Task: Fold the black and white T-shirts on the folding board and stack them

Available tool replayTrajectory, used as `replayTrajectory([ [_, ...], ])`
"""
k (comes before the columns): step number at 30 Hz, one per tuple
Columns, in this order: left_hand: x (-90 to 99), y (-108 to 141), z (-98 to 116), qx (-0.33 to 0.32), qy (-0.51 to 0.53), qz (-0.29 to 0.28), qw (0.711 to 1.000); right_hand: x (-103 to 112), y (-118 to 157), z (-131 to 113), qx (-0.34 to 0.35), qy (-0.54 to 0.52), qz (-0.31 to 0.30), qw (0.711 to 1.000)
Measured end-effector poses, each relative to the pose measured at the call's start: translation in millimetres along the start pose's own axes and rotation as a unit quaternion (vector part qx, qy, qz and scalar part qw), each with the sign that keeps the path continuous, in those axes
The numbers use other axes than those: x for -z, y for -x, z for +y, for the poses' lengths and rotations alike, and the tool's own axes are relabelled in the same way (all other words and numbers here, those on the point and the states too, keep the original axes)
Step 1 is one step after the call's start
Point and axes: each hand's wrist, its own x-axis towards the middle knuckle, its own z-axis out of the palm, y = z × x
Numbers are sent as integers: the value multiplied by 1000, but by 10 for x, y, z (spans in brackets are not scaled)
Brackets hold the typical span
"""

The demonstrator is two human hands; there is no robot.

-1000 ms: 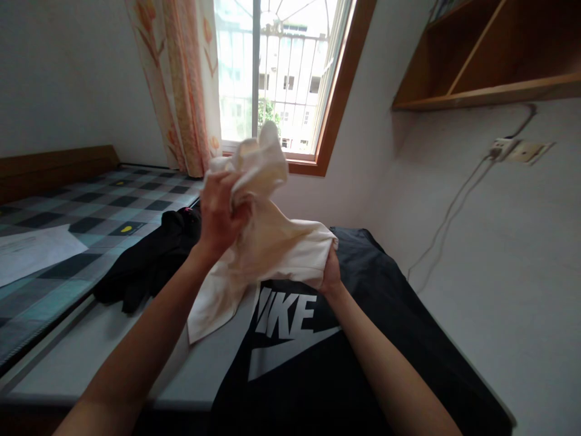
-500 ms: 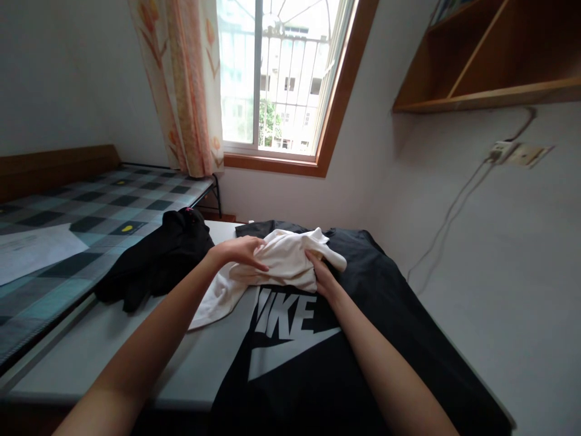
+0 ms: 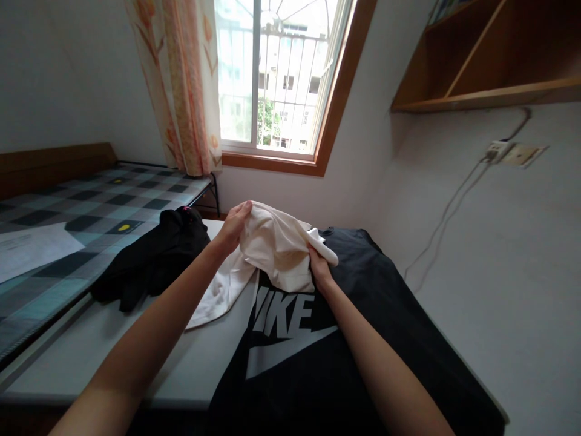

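A white cloth garment (image 3: 278, 248) is bunched between my hands, partly lifted; its exact kind does not show. My left hand (image 3: 235, 225) pinches its upper left edge, raised above the table. Lower on the right, my right hand (image 3: 320, 269) grips the garment's right side, with the thumb on top and the other fingers hidden by cloth. One white part (image 3: 220, 297) trails down onto the white table at the left. Beneath lies a black NIKE shirt (image 3: 313, 363), spread out with its grey lettering facing up.
A crumpled black garment (image 3: 157, 260) lies at the left of the white table (image 3: 195, 363). Beyond it is a bed with a checked mattress (image 3: 100, 206) and a paper sheet (image 3: 36, 248). A wooden shelf (image 3: 490, 97) and a socket with a cable (image 3: 499, 150) are at the right.
My left hand has risen and closed on the white garment's edge, pulling it up off the black shirt. My right hand keeps its grip in nearly the same place.
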Motion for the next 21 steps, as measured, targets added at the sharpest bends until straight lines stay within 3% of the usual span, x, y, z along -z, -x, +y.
replayTrajectory([
  [3,-110,67,5,-16,33,13,999,39,10,-54,109,114,149,976],
  [6,-202,207,49,-20,2,-69,997,57,67,-182,220,229,212,924],
  [8,-240,304,94,17,-35,-202,979,50,109,-256,283,299,161,897],
  [10,-247,354,113,61,-75,-347,933,36,134,-294,314,347,73,881],
  [12,-212,336,73,71,-126,-425,893,31,131,-299,306,357,7,882],
  [14,-132,263,-27,31,-218,-407,886,45,107,-297,291,339,1,895],
  [16,-22,178,-157,-30,-367,-328,870,73,79,-309,292,330,27,897],
  [19,137,106,-327,-43,-565,-248,786,115,60,-338,295,356,21,886],
  [21,201,96,-403,-22,-604,-243,758,132,59,-337,261,349,-35,899],
])
